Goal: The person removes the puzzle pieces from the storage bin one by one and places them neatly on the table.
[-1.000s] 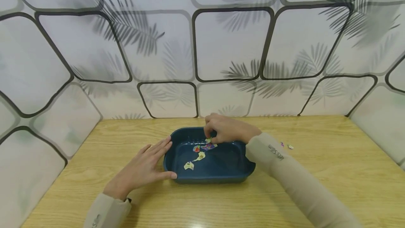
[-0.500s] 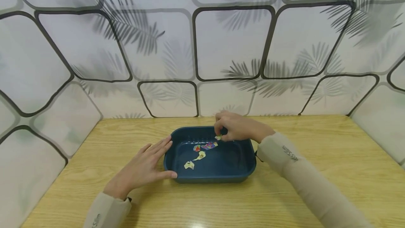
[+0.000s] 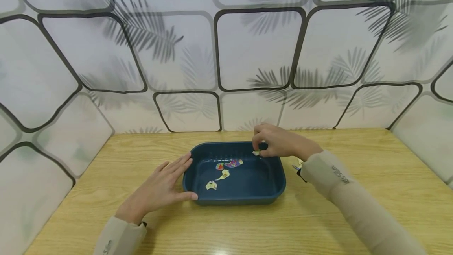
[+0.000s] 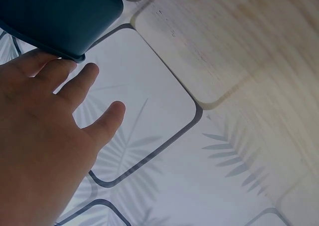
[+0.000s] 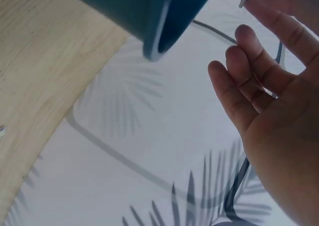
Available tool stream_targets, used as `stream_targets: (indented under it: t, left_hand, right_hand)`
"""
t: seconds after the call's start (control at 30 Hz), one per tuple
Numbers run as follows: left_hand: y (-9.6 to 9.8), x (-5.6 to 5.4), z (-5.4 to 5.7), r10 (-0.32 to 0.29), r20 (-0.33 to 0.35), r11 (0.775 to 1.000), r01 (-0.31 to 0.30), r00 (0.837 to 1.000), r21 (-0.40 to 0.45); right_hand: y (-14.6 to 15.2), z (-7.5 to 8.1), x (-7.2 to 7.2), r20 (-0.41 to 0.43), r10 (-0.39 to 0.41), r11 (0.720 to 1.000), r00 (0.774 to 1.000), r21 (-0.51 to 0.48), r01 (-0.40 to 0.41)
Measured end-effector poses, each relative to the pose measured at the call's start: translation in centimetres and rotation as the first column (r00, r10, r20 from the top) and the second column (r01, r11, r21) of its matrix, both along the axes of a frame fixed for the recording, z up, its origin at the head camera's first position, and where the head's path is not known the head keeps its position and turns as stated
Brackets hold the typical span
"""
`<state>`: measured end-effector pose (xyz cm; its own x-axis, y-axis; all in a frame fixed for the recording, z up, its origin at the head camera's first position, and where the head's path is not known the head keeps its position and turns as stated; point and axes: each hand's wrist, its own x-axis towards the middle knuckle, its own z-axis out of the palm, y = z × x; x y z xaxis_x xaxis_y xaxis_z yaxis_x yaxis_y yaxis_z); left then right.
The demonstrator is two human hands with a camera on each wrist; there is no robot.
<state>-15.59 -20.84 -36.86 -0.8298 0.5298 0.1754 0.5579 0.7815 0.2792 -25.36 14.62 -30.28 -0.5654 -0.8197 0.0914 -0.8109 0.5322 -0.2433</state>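
Observation:
A dark blue rectangular basin (image 3: 240, 200) stands on the table, several small colourful cutouts lying in it. My left hand (image 3: 162, 190) rests its outstretched fingers and thumb on the basin's left rim. Over the back right of the basin, my right hand (image 3: 277, 141) pinches a small pale cutout (image 3: 256, 153) between thumb and fingertips; its edge also shows in the right wrist view. Inside the basin, a purple patterned cutout (image 3: 234, 163) lies close to a red one (image 3: 220, 166). A curved cream cutout (image 3: 224, 174) and a pale cutout (image 3: 211, 185) lie nearer the front left.
On the light wooden table (image 3: 233, 227), a small pale and blue piece (image 3: 298, 164) shows beside the right cuff, partly hidden by the sleeve. A patterned white backdrop (image 3: 191, 50) with leaf prints rises behind and along both sides.
My right hand has moved rightward over the basin with the pale cutout in its fingers, uncovering the purple cutout. The left hand and the basin have stayed put.

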Motion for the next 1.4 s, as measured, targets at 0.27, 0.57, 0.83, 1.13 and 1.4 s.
stream_targets:
  t: [0.27, 0.57, 0.83, 1.13, 1.4]
  left_hand:
    - [0.0, 0.2, 0.1, 0.005, 0.015, 1.0, -0.005, 1.0, 0.008]
    - [0.0, 0.0, 0.3, -0.004, 0.013, 1.0, 0.004, 1.0, 0.004]
    - [0.0, 0.0, 0.2, -0.006, 0.005, 1.0, 0.006, 1.0, 0.0]
    - [-0.1, 0.1, 0.1, 0.007, -0.012, 1.0, -0.007, 1.0, -0.016]
    - [0.0, 0.1, 0.2, 0.002, -0.014, 1.0, -0.003, 1.0, -0.007]
  right_hand:
    - [1.5, -0.2, 0.2, 0.009, -0.025, 1.0, 1.0, -0.017, 0.025]
    - [3.3, -0.2, 0.2, -0.006, -0.052, 0.999, 0.999, -0.003, 0.052]
    - [4.8, -0.7, 0.2, 0.006, -0.082, 0.996, 0.997, 0.019, 0.082]
    - [6.0, -1.3, 0.5, 0.027, -0.109, 0.994, 0.994, 0.016, 0.109]
    - [7.7, -1.4, 0.4, 0.023, -0.132, 0.991, 0.991, 0.002, 0.132]
